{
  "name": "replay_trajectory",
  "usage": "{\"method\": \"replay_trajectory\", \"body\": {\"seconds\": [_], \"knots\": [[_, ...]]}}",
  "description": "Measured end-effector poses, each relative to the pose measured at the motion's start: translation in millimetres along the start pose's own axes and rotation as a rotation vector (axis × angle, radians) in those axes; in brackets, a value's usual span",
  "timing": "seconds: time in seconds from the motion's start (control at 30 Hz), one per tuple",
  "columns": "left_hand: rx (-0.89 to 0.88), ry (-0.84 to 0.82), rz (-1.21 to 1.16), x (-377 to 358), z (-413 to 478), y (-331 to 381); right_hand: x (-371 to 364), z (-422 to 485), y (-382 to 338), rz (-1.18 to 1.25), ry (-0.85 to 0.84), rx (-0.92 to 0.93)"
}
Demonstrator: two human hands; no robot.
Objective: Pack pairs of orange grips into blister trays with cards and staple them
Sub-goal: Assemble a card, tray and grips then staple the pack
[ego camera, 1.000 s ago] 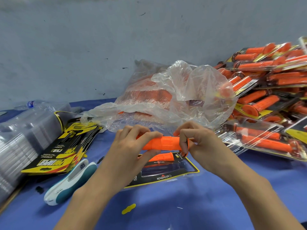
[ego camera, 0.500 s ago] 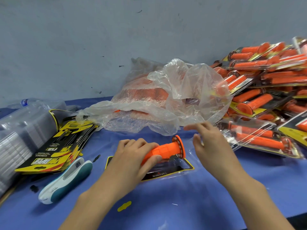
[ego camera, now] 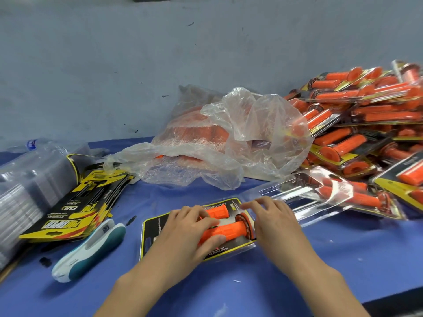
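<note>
Orange grips (ego camera: 231, 229) lie side by side on a black card with a yellow border (ego camera: 150, 236), which sits in a clear blister tray (ego camera: 248, 247) on the blue table cover (ego camera: 343, 252) just in front of the person. The left hand (ego camera: 183, 234) is curled round the near grip (ego camera: 235, 231), fingers over the top and thumb (ego camera: 216, 239) pressed against its near side, so that only the flanged right end shows. The far grip (ego camera: 218, 211) lies just behind it, partly hidden by the same fingers. The right hand (ego camera: 274, 223) is at the tray's right end with its fingers spread and loosely bent, holding nothing; whether the fingertips (ego camera: 249, 203) touch the plastic I cannot tell. A clear lid (ego camera: 283, 191) spreads out to the right of the card. A white and teal stapler (ego camera: 89, 250) lies to the left, beside a fan of loose cards (ego camera: 75, 211) and a stack of empty trays (ego camera: 27, 184). A crumpled plastic bag (ego camera: 229, 138) holding more orange parts sits behind, and finished packs (ego camera: 366, 124) are heaped at the right.
</note>
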State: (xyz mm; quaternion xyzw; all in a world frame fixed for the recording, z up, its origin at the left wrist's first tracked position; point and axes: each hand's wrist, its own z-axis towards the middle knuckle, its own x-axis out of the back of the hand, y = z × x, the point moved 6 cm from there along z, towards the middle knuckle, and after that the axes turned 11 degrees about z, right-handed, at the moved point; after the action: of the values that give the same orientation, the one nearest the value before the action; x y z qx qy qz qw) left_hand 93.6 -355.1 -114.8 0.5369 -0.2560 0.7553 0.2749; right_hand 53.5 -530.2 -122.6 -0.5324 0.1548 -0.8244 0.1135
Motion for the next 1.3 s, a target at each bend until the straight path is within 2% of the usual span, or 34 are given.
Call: {"method": "replay_trajectory", "body": {"seconds": [0.1, 0.2, 0.27, 0.37, 0.47, 0.57, 0.63, 0.7, 0.77, 0.83, 0.9, 1.03, 1.1, 1.17, 1.23, 1.3], "knots": [[0.072, 0.079, -0.099, 11, -5, -13, -1, -4, 1, -0.036, -0.018, 0.004], [0.297, 0.197, -0.188, 21, -20, -47, 4, -8, 0, 0.000, 0.015, 0.003], [0.468, 0.230, -0.247, 21, -35, -70, 13, -12, -2, 0.097, 0.132, -0.007], [0.669, 0.190, -0.343, 11, -56, -95, 30, -25, -2, 0.274, 0.410, -0.088], [0.760, 0.167, -0.355, 3, -70, -105, 44, -45, 0, 0.413, 0.701, -0.286], [0.803, 0.167, -0.363, 2, -77, -108, 40, -65, 10, 0.665, 0.859, -0.585], [0.824, 0.103, -0.397, -2, -81, -107, 31, -75, 17, 0.830, 0.868, -0.761], [0.817, 0.013, -0.427, -7, -83, -105, 20, -77, 20, 0.996, 0.806, -0.897], [0.799, -0.032, -0.454, -10, -85, -105, 11, -75, 18, 1.210, 0.776, -0.925], [0.785, -0.040, -0.487, -12, -84, -106, 5, -69, 16, 1.372, 0.763, -0.909], [0.784, -0.035, -0.524, -13, -83, -105, 1, -65, 16, 1.425, 0.746, -0.882], [0.817, 0.012, -0.598, -12, -81, -110, 5, -60, 5, 1.297, 0.725, -0.722], [0.821, 0.013, -0.603, -14, -80, -113, 11, -57, -8, 1.150, 0.666, -0.548], [0.820, 0.017, -0.621, -16, -79, -114, 19, -53, -27, 0.906, 0.555, -0.262], [0.833, 0.045, -0.667, -19, -77, -117, 21, -50, -48, 0.536, 0.400, 0.032], [0.866, 0.055, -0.772, -25, -76, -120, 15, -51, -57, 0.163, 0.299, 0.241]]}}
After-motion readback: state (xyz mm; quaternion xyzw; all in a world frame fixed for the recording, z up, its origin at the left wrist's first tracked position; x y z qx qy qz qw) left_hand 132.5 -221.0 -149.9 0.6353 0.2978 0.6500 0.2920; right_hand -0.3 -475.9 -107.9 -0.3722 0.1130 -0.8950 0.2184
